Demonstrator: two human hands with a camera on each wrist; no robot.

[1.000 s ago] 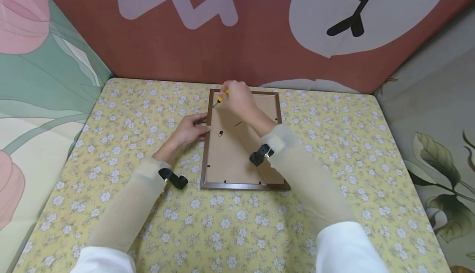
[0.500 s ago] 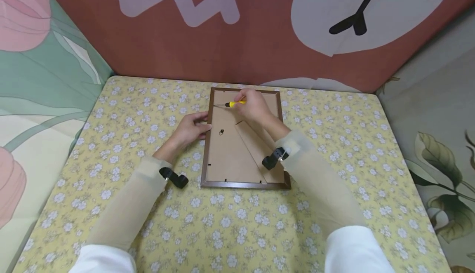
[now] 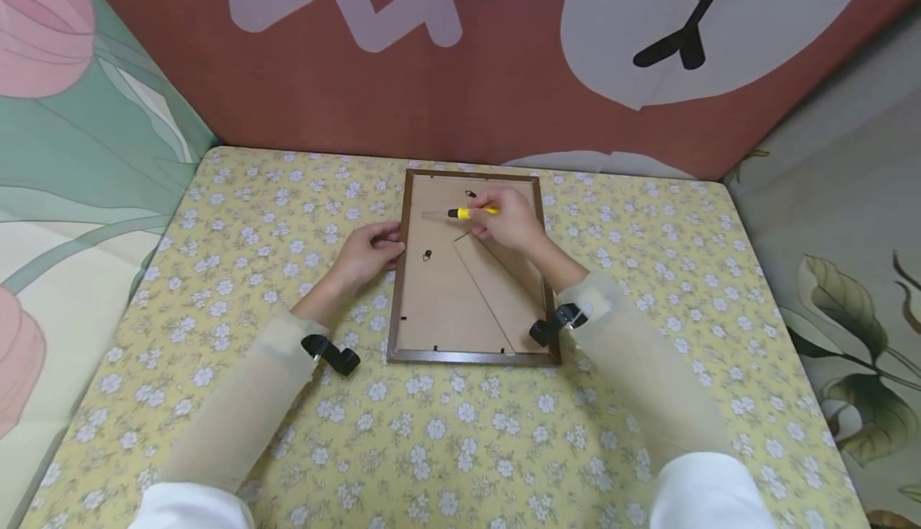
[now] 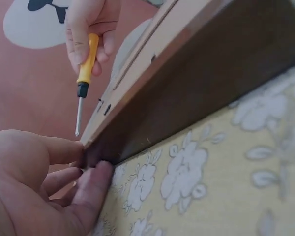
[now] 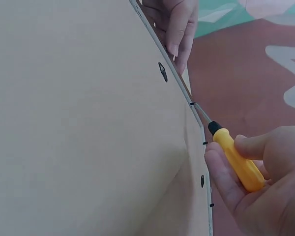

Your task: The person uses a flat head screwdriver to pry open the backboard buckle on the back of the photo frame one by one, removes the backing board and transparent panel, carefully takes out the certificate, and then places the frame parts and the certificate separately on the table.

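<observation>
A picture frame [image 3: 475, 359] with a brown rim lies face down on the table, its tan backing board [image 3: 446, 297] upward. My right hand [image 3: 512, 219] holds a screwdriver [image 5: 241, 164] by its yellow handle, over the upper part of the board. The thin metal shaft points left, with the tip a little inside the left rim in the head view. Against the frame's left side rests my left hand [image 3: 365, 257], thumb and fingertips touching the outer edge [image 4: 137, 132]. Small black tabs [image 5: 204, 143] line the inside of the rim.
Two black hanging loops, a left one [image 3: 428, 256] and an upper one [image 3: 471, 193], sit on the board. A fold-out stand leg [image 3: 492, 289] lies flat on it. Under the frame is a yellow floral tablecloth [image 3: 435, 433]. A red patterned wall [image 3: 504, 97] stands behind.
My right hand has moved right and nearer with the screwdriver, whose tip has come slightly away from the left rim. The upper hanging loop now shows. My left hand stays at the frame's side.
</observation>
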